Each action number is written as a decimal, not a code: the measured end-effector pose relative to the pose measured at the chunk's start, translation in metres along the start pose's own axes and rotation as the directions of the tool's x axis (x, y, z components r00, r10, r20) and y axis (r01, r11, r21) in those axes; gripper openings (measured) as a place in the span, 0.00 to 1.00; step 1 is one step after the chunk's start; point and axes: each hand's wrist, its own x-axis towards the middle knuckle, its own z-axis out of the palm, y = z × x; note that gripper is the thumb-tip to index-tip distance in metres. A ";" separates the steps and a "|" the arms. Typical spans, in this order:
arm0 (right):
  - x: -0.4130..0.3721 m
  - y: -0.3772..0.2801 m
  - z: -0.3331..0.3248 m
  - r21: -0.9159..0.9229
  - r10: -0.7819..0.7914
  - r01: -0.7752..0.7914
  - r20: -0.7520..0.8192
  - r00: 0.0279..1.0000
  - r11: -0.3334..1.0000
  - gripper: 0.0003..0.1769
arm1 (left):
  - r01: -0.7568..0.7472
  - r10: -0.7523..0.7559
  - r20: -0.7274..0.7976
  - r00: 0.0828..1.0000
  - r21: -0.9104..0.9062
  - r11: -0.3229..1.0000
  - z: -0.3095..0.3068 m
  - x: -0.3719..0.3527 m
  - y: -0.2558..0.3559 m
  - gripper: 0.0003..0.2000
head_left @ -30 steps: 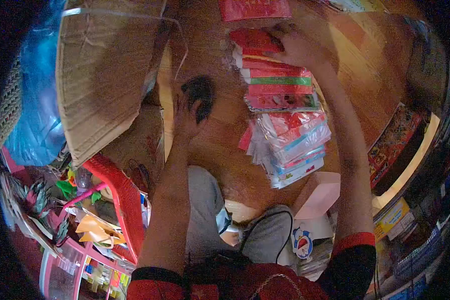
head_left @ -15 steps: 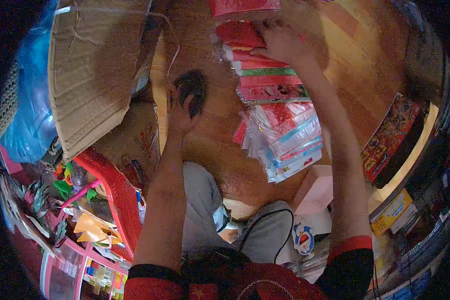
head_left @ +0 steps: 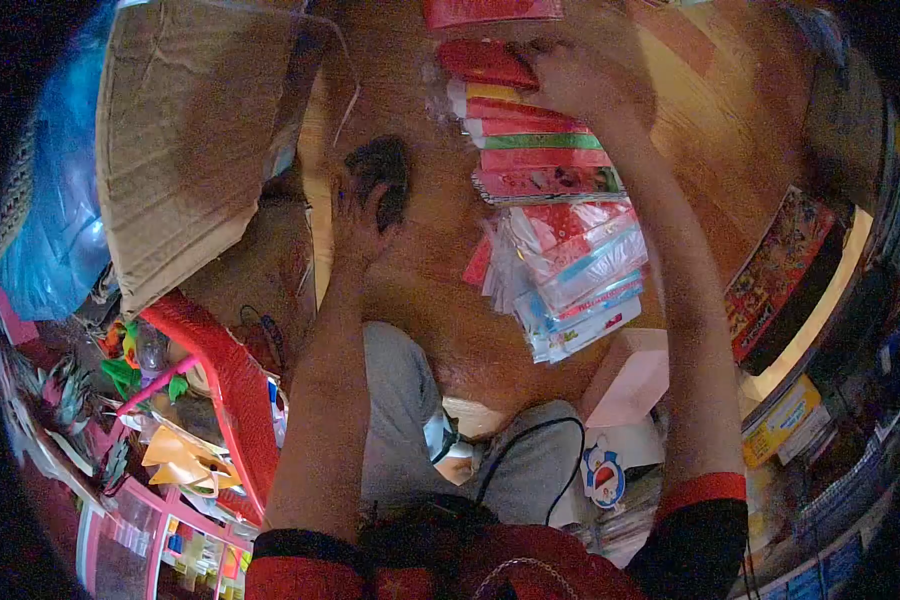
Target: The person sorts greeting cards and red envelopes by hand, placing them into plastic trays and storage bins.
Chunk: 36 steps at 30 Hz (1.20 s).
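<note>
My right hand [head_left: 575,82] is at the far end of a row of overlapping packets, its fingers closed on the right end of a red packet [head_left: 480,62]. Below it the row continues with red, white and green packets [head_left: 540,142] and a patterned pink one [head_left: 560,183]. Nearer to me lies a pile of clear-wrapped packets [head_left: 580,250] in red, white and blue. My left hand [head_left: 363,225] rests low over the wooden floor, its fingers curled around a black object [head_left: 378,165] whose kind I cannot make out.
A large cardboard piece [head_left: 185,150] stands at the left beside a blue plastic bag [head_left: 65,220]. Another red packet [head_left: 495,10] lies at the top. To the right are a pink box [head_left: 630,375] and a dark patterned box [head_left: 785,270]. A red-rimmed container [head_left: 235,390] sits at lower left.
My right hand has shifted slightly right on the red packet, and more of that packet shows. My left hand and the black object have stayed almost in place.
</note>
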 end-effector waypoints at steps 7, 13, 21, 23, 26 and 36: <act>0.002 0.047 -0.009 -0.156 -0.115 0.014 -0.663 0.740 0.988 0.22 | -0.006 0.006 -0.029 1.000 -0.010 1.000 0.003 0.000 -0.003 0.34; -0.095 0.055 -0.046 0.834 0.621 0.249 -0.538 0.571 0.493 0.18 | 0.066 -0.074 0.080 0.994 0.095 0.993 0.014 -0.007 -0.009 0.33; -0.189 0.011 -0.009 0.932 0.863 0.360 -0.222 0.454 0.050 0.18 | 0.216 -0.207 0.117 0.971 -0.073 0.974 -0.001 -0.003 0.007 0.34; -0.205 0.002 0.012 0.886 0.845 0.450 -0.152 0.513 -0.114 0.19 | 0.350 -0.298 0.236 0.925 -0.228 0.908 0.006 -0.003 0.004 0.34; -0.237 -0.033 0.017 0.883 0.854 0.466 -0.203 0.478 -0.051 0.17 | 0.047 -0.042 -0.102 0.994 0.044 0.998 0.011 -0.001 -0.002 0.35; -0.351 -0.101 0.071 0.864 0.908 0.502 -0.235 0.346 0.033 0.17 | 0.018 0.030 -0.171 0.985 0.268 0.963 0.015 0.003 -0.012 0.32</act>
